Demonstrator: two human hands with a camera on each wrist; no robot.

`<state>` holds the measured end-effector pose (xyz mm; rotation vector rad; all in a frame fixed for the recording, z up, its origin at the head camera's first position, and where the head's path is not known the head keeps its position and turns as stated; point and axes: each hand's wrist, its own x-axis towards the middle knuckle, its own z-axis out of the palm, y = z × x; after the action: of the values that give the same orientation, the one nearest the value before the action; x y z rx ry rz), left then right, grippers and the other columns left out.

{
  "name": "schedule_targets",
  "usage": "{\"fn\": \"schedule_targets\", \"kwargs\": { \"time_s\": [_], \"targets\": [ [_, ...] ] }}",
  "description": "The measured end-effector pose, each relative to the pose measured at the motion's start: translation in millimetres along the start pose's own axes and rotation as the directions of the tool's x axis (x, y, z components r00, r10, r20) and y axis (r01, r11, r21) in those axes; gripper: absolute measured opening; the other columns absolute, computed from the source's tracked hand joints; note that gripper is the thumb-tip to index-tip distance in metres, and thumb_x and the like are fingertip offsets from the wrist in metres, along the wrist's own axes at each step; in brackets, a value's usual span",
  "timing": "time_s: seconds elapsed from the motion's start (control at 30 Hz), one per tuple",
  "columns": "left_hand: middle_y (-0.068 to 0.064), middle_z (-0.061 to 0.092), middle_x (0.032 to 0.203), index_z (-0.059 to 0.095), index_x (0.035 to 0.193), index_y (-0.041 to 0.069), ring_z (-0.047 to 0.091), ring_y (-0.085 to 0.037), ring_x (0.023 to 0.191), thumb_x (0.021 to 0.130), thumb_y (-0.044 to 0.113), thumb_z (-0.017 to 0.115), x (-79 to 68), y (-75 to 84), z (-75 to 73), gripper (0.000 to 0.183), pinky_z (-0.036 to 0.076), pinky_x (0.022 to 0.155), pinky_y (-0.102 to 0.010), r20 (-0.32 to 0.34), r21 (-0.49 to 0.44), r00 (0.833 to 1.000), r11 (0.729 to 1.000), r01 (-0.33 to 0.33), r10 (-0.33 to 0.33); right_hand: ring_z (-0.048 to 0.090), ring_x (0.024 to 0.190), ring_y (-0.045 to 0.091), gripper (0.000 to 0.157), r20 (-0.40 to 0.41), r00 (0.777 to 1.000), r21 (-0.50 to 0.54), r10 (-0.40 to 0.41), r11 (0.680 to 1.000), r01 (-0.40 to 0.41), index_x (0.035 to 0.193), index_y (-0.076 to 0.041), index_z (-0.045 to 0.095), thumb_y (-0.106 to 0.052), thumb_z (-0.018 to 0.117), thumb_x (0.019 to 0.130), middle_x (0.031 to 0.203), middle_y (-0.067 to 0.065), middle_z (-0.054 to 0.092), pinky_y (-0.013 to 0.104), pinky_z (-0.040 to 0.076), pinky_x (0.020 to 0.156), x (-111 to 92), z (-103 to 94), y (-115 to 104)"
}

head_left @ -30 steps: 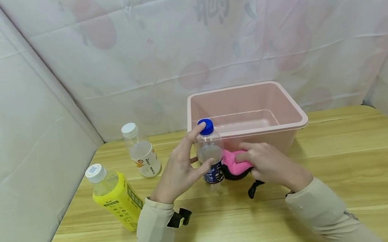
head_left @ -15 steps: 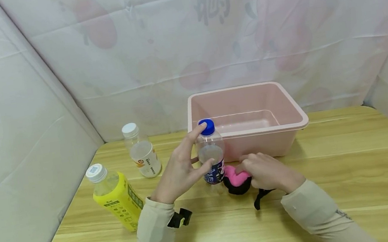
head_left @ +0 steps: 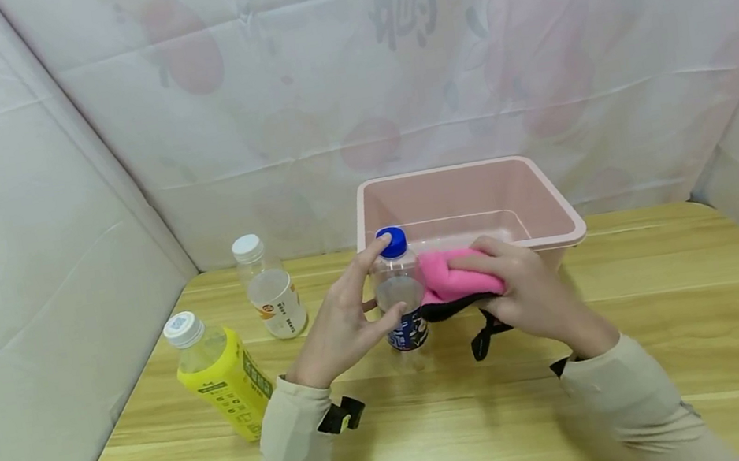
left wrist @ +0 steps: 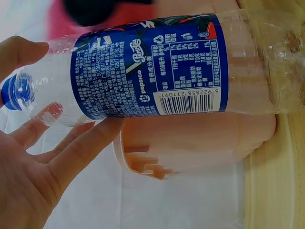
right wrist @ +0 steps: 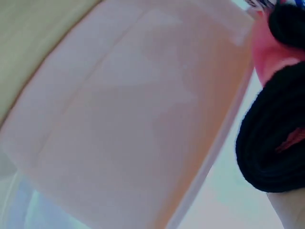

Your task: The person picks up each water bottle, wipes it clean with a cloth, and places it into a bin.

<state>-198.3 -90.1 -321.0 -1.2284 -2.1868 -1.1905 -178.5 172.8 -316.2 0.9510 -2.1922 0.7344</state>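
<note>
In the head view, my left hand (head_left: 346, 314) holds a clear plastic soda bottle (head_left: 400, 290) upright on the table, index finger on its blue cap (head_left: 392, 241) and thumb across its front. The left wrist view shows the bottle's dark blue printed label (left wrist: 147, 71), with my fingers around the upper body and neck. My right hand (head_left: 528, 286) grips a folded pink cloth (head_left: 458, 277) with black edging and a dangling black loop (head_left: 481, 343). The cloth lies against the bottle's right side, near its shoulder. At the edge of the right wrist view, the black edging (right wrist: 267, 138) shows close up.
Right behind the bottle stands an open pink plastic bin (head_left: 473, 253). Two more bottles are on the left: a clear one with a white cap (head_left: 271, 293) and a yellow-wrapped one (head_left: 225, 379) close to my left forearm. White fabric walls (head_left: 295, 114) enclose the wooden table (head_left: 458, 440).
My right hand and the cloth first went down along the bottle's side, then came back up to its shoulder. My left hand and the bottle have stayed in place.
</note>
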Motion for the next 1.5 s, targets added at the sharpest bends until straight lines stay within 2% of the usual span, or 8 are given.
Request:
{"fn": "schedule_targets", "kwargs": {
  "time_s": [0.23, 0.43, 0.7, 0.93, 1.1, 1.27, 1.37, 1.5],
  "targets": [
    [-0.024, 0.046, 0.148, 0.031, 0.155, 0.008, 0.054, -0.036, 0.127, 0.086, -0.004, 0.073, 1.4, -0.8, 0.7, 0.081, 0.062, 0.076, -0.030, 0.004, -0.001, 1.000, 1.000, 0.001, -0.001, 0.057, 0.110, 0.017, 0.053, -0.248, 0.967, 0.335, 0.060, 0.942, 0.028, 0.112, 0.008, 0.070, 0.029, 0.072, 0.063, 0.108, 0.007, 0.067, 0.022, 0.048, 0.095, 11, -5.3, -12],
    [-0.025, 0.045, 0.149, 0.031, 0.155, 0.008, 0.054, -0.036, 0.127, 0.086, -0.004, 0.072, 1.1, -1.6, 1.6, 0.082, 0.062, 0.077, -0.031, 0.008, -0.012, 1.000, 1.000, 0.015, -0.015, 0.055, 0.111, 0.016, 0.052, -0.253, 0.967, 0.313, 0.041, 0.949, 0.041, 0.111, 0.008, 0.071, 0.026, 0.075, 0.062, 0.102, 0.010, 0.067, 0.022, 0.047, 0.093, 11, -3.3, -14],
    [-0.026, 0.044, 0.149, 0.029, 0.156, 0.011, 0.053, -0.037, 0.128, 0.086, -0.004, 0.072, 1.5, 0.2, 2.0, 0.083, 0.063, 0.078, -0.035, 0.012, -0.036, 1.000, 0.999, 0.019, -0.018, 0.056, 0.098, 0.019, 0.046, -0.095, 0.994, 0.172, 0.055, 0.984, -0.038, 0.105, -0.002, 0.073, 0.021, 0.075, 0.065, 0.104, 0.008, 0.068, 0.016, 0.045, 0.083, 4, -6.4, -9],
    [-0.026, 0.044, 0.149, 0.029, 0.156, 0.011, 0.054, -0.036, 0.126, 0.086, -0.005, 0.071, 1.3, -0.4, 2.1, 0.083, 0.062, 0.077, -0.031, 0.012, -0.034, 1.000, 0.999, 0.015, -0.015, 0.053, 0.076, 0.015, 0.040, 0.137, 0.990, -0.056, 0.018, 0.998, -0.011, 0.089, -0.014, 0.065, 0.015, 0.071, 0.063, 0.092, -0.002, 0.058, 0.029, 0.047, 0.062, 0, -8.1, -7],
    [-0.027, 0.046, 0.148, 0.029, 0.155, 0.009, 0.059, -0.033, 0.113, 0.086, -0.001, 0.073, 0.8, -1.4, 1.9, 0.082, 0.057, 0.055, -0.021, 0.000, 0.027, 1.000, 1.000, -0.008, 0.008, 0.052, 0.069, 0.016, 0.041, 0.459, 0.880, -0.167, 0.122, 0.985, -0.050, 0.090, -0.018, 0.069, 0.014, 0.066, 0.063, 0.087, -0.002, 0.056, 0.034, 0.050, 0.058, -5, 4.5, -7],
    [-0.026, 0.046, 0.149, 0.028, 0.155, 0.009, 0.054, -0.036, 0.126, 0.087, 0.001, 0.073, -0.3, -0.9, 1.7, 0.082, 0.061, 0.072, -0.031, -0.006, 0.074, 1.000, 0.997, -0.019, 0.020, 0.063, 0.078, 0.024, 0.039, 0.655, 0.723, -0.221, 0.218, 0.971, -0.093, 0.095, -0.013, 0.076, 0.013, 0.065, 0.068, 0.089, 0.000, 0.065, 0.043, 0.058, 0.070, -11, 25.4, -7],
    [-0.026, 0.044, 0.151, 0.027, 0.155, 0.010, 0.052, -0.037, 0.130, 0.087, 0.001, 0.072, -1.1, -0.9, 1.2, 0.082, 0.062, 0.082, -0.038, -0.002, 0.067, 1.000, 0.998, -0.011, 0.011, 0.066, 0.085, 0.028, 0.036, 0.681, 0.691, -0.229, 0.240, 0.967, -0.110, 0.099, -0.009, 0.077, 0.012, 0.066, 0.072, 0.093, 0.001, 0.070, 0.045, 0.059, 0.077, -14, 31.1, -8],
    [-0.025, 0.042, 0.153, 0.027, 0.156, 0.011, 0.049, -0.037, 0.133, 0.088, 0.000, 0.071, -2.2, -1.4, 0.3, 0.082, 0.061, 0.085, -0.040, 0.003, 0.049, 1.000, 0.999, 0.000, 0.000, 0.064, 0.080, 0.024, 0.036, 0.672, 0.701, -0.233, 0.237, 0.967, -0.104, 0.096, -0.010, 0.077, 0.013, 0.066, 0.071, 0.091, -0.001, 0.070, 0.042, 0.058, 0.073, -13, 31.6, -9]
  ]
}}
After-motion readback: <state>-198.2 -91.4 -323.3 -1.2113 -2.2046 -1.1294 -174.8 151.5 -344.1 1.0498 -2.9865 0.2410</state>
